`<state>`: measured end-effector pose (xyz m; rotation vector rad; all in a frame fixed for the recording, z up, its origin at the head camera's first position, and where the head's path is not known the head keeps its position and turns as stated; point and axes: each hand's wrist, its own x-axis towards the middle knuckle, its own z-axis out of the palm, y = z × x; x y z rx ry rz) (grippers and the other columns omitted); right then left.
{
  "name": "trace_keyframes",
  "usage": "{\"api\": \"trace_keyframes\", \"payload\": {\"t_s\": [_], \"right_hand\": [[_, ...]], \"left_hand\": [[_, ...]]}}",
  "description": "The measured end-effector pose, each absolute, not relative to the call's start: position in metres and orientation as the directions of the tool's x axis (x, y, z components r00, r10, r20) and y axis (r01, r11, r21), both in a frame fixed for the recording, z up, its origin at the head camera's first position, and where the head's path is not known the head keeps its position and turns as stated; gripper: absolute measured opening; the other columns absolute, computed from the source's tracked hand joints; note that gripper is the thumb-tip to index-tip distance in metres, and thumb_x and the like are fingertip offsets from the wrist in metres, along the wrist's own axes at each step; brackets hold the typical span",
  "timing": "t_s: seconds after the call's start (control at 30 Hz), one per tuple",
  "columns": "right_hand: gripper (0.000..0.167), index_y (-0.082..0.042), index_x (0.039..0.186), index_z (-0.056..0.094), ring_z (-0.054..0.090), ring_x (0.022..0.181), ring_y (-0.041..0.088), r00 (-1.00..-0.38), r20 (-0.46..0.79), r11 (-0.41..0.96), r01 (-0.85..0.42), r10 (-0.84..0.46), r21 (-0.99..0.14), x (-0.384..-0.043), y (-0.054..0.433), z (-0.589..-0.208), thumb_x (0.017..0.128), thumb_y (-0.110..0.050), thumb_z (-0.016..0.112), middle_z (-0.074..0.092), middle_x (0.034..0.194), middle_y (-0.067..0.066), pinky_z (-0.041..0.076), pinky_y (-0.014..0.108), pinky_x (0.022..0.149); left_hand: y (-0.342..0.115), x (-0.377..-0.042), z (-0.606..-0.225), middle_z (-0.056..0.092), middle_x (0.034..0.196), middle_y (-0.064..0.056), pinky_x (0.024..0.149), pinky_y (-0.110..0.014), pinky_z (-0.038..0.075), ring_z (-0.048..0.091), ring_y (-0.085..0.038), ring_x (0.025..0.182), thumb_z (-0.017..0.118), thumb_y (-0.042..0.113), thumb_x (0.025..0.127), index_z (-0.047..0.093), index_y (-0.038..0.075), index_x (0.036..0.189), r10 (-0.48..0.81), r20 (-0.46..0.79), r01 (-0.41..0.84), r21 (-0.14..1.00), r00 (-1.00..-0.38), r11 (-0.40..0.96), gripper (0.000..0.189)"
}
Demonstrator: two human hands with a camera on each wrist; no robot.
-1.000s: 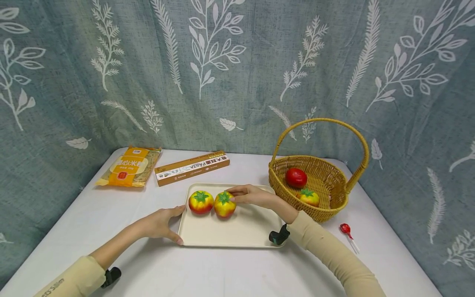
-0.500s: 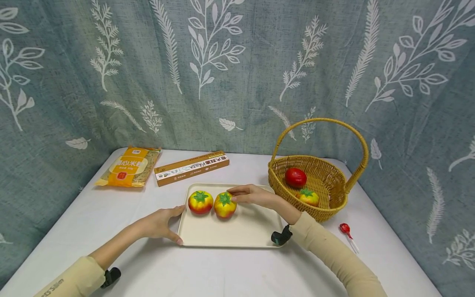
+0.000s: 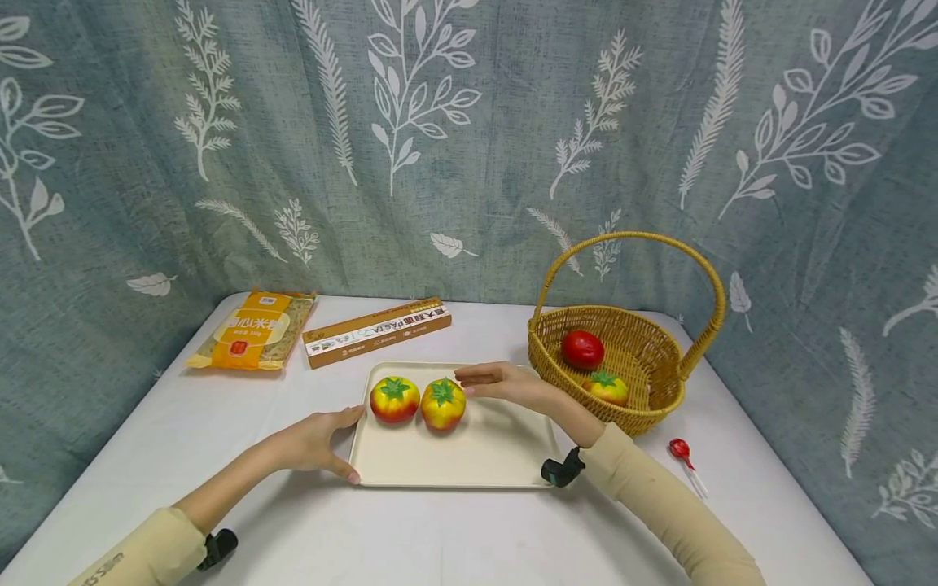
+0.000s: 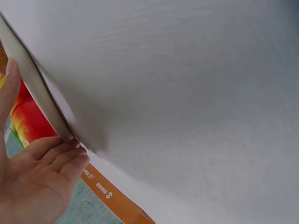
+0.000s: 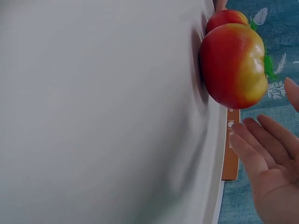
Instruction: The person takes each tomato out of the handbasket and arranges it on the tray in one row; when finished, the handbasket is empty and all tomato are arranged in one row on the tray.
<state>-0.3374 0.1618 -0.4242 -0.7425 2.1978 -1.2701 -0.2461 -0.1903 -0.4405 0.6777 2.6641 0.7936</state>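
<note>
On a cream tray [image 3: 454,464] sit two red-and-yellow tomatoes with green leafy tops, a left tomato [image 3: 395,400] and a right tomato [image 3: 443,405], side by side near its far left part. My left hand [image 3: 315,443] touches the tray's left side, thumb at the near corner, fingers farther back, spread and nearly straight. In the left wrist view its fingertips lie along the rim. Just right of the right tomato hovers my right hand [image 3: 513,387], fingers extended and holding nothing. The right wrist view has a gap between those fingers [image 5: 254,147] and the tomato [image 5: 233,65].
A wicker basket [image 3: 545,358] with a tall handle stands behind the right forearm, with a red fruit [image 3: 582,350] and another tomato [image 3: 608,389] inside. A red lollipop [image 3: 680,449] lies beside it. Farther back are a pasta box [image 3: 377,332] and a yellow grain bag [image 3: 252,332].
My right hand has let go of the right tomato and drawn slightly away to the right. The left hand stays at the tray; both tomatoes stay in place.
</note>
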Motion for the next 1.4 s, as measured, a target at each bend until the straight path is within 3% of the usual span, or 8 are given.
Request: {"api": "trace_keyframes", "payload": {"t_s": [0.23, 0.4, 0.6, 0.87, 1.0, 1.4], "right_hand": [[0.053, -0.002, 0.139, 0.05, 0.049, 0.128, 0.03, -0.766, -0.036, 0.409, -0.303, -0.642, -0.86, -0.331, 0.166, -0.417, 0.093, -0.022, 0.067, 0.052, 0.139, 0.015, 0.044, 0.038, 0.103], [0.055, -0.004, 0.135, 0.055, 0.054, 0.124, 0.028, -0.776, 0.049, 0.444, -0.41, -0.629, -0.797, -0.325, 0.171, -0.41, 0.088, -0.027, 0.072, 0.057, 0.134, 0.013, 0.045, 0.035, 0.102], [0.05, -0.003, 0.131, 0.059, 0.055, 0.123, 0.027, -0.775, 0.123, 0.441, -0.474, -0.62, -0.762, -0.318, 0.178, -0.401, 0.087, -0.02, 0.073, 0.059, 0.131, 0.017, 0.044, 0.034, 0.102], [0.05, -0.002, 0.13, 0.06, 0.054, 0.123, 0.031, -0.819, 0.193, 0.436, -0.468, -0.54, -0.769, -0.308, 0.19, -0.388, 0.084, -0.012, 0.075, 0.059, 0.131, 0.018, 0.044, 0.043, 0.102], [0.05, -0.008, 0.13, 0.061, 0.055, 0.123, 0.027, -0.841, 0.194, 0.479, -0.46, -0.504, -0.747, -0.304, 0.199, -0.381, 0.084, -0.022, 0.076, 0.06, 0.131, 0.011, 0.045, 0.041, 0.102], [0.053, -0.011, 0.131, 0.061, 0.054, 0.124, 0.028, -0.843, 0.197, 0.55, -0.486, -0.501, -0.68, -0.299, 0.223, -0.358, 0.084, -0.03, 0.075, 0.059, 0.132, 0.009, 0.044, 0.046, 0.102]], "left_hand": [[-0.19, -0.245, -0.44, 0.039, 0.145, -0.028, 0.109, -0.054, 0.03, 0.035, -0.044, 0.134, 0.089, 0.039, 0.061, 0.035, -0.011, 0.143, 0.508, -0.127, 0.358, 0.567, -0.852, 0.742, 0.11], [-0.19, -0.245, -0.439, 0.038, 0.145, -0.029, 0.109, -0.054, 0.031, 0.035, -0.044, 0.134, 0.089, 0.04, 0.061, 0.036, -0.013, 0.142, 0.517, -0.119, 0.37, 0.566, -0.848, 0.737, 0.11], [-0.191, -0.244, -0.439, 0.037, 0.145, -0.03, 0.109, -0.054, 0.031, 0.035, -0.044, 0.134, 0.089, 0.038, 0.062, 0.036, -0.015, 0.14, 0.532, -0.102, 0.387, 0.574, -0.841, 0.722, 0.108], [-0.191, -0.245, -0.439, 0.036, 0.146, -0.029, 0.109, -0.054, 0.031, 0.034, -0.044, 0.135, 0.089, 0.04, 0.063, 0.035, -0.014, 0.141, 0.529, -0.106, 0.385, 0.569, -0.842, 0.727, 0.109], [-0.191, -0.245, -0.438, 0.035, 0.146, -0.029, 0.109, -0.054, 0.031, 0.034, -0.044, 0.135, 0.089, 0.04, 0.063, 0.035, -0.014, 0.141, 0.529, -0.106, 0.385, 0.57, -0.842, 0.726, 0.109], [-0.19, -0.245, -0.438, 0.035, 0.146, -0.029, 0.109, -0.054, 0.031, 0.034, -0.044, 0.135, 0.088, 0.041, 0.063, 0.035, -0.015, 0.141, 0.53, -0.108, 0.386, 0.567, -0.841, 0.728, 0.109]]}}
